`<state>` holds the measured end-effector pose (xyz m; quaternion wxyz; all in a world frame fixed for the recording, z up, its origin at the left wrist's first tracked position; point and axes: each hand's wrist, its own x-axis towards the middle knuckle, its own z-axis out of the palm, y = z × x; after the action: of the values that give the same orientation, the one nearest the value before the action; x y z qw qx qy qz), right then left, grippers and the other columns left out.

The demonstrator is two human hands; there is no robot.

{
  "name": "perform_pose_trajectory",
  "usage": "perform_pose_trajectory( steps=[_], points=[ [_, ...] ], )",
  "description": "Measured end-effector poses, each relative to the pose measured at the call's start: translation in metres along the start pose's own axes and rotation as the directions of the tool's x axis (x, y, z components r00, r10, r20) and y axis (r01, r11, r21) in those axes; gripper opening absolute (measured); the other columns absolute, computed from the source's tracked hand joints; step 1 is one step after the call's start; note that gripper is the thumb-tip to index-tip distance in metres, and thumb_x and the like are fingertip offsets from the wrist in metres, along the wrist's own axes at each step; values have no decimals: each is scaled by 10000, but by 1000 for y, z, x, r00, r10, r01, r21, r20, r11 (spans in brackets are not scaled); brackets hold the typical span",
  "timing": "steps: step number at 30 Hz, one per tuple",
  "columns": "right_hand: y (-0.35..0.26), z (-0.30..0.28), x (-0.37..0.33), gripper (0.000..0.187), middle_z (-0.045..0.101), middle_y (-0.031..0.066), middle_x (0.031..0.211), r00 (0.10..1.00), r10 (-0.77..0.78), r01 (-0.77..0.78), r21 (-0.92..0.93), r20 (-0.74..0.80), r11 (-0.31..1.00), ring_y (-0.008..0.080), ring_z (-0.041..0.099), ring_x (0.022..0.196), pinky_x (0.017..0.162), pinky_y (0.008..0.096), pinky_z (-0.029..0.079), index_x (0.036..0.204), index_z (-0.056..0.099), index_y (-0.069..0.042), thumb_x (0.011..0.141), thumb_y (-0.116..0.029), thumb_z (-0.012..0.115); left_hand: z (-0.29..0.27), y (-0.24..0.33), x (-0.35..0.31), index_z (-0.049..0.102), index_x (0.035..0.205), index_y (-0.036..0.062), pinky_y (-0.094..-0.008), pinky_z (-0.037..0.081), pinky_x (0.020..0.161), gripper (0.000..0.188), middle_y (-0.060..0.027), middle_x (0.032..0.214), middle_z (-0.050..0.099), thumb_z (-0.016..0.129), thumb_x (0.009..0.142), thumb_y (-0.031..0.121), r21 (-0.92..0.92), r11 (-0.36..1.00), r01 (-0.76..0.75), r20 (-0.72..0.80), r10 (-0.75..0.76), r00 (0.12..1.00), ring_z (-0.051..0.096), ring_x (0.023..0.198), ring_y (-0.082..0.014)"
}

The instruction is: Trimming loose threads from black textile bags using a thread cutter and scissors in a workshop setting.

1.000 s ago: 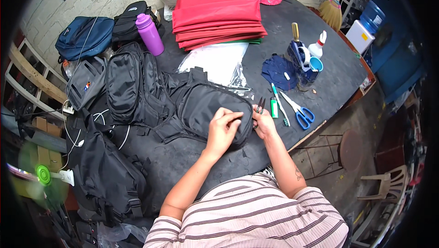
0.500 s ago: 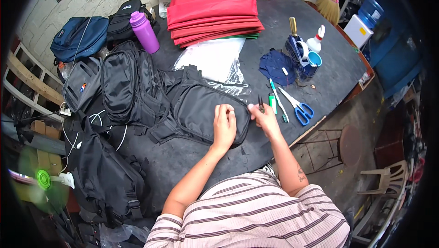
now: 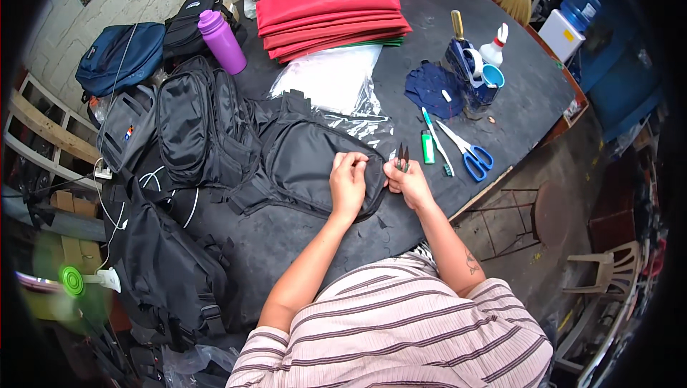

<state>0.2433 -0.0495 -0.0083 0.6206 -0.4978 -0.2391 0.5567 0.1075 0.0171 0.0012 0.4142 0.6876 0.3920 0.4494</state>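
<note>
A black backpack (image 3: 304,155) lies flat on the dark table, its rounded end toward my right hand. My left hand (image 3: 348,186) rests on that end, fingers curled in and pressed together. What they pinch, if anything, is too small to make out. Just past the bag's rim, my right hand (image 3: 408,184) is closed round dark thread snips (image 3: 403,157), blades pointing away from me. Its thumb and forefinger meet close to the bag's edge. To its right lie a green lighter (image 3: 427,148), a toothbrush (image 3: 438,143) and blue-handled scissors (image 3: 469,153).
Folded red fabric (image 3: 329,12) is stacked at the back, beside a purple bottle (image 3: 222,42). More bags, among them a blue one (image 3: 120,59), crowd the left. A tool caddy (image 3: 478,105) and spray bottle (image 3: 494,48) stand right. A fan (image 3: 72,281) spins at lower left.
My right hand has shifted slightly down and left, and the snips' blades now show more plainly. My left hand remains on the bag. The whole view has shifted slightly.
</note>
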Motion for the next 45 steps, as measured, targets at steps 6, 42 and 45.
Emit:
perform_pose_trajectory(
  steps=[6, 42, 45],
  points=[
    [-3, 4, -5, 182, 552, 43, 590, 999, 30, -31, -48, -31, 998, 31, 339, 408, 385, 199, 247, 757, 555, -39, 894, -156, 579, -4, 14, -10, 694, 789, 16, -347, 481, 715, 107, -95, 900, 605, 694, 683, 35, 104, 994, -22, 137, 8, 991, 601, 812, -254],
    [-36, 25, 4, 295, 599, -8, 767, 983, -164, 182, -325, 82, 928, 72, 528, 745, 686, 220, 425, 947, 637, 37, 688, -64, 736, -55, 34, 40, 333, 1360, 118, -272, 454, 471, 461, -56, 613, 548, 431, 913, 61, 47, 967, 251, 1, -251, 968, 532, 463, -116],
    [-46, 41, -10, 283, 577, -18, 823, 954, -219, 263, -224, 205, 938, 51, 479, 704, 656, 192, 381, 966, 665, 16, 688, -1, 713, -78, 53, 50, 511, 1242, 92, -280, 429, 432, 319, -52, 552, 531, 432, 959, 217, 46, 939, 340, 49, -342, 938, 508, 419, -114]
  ],
)
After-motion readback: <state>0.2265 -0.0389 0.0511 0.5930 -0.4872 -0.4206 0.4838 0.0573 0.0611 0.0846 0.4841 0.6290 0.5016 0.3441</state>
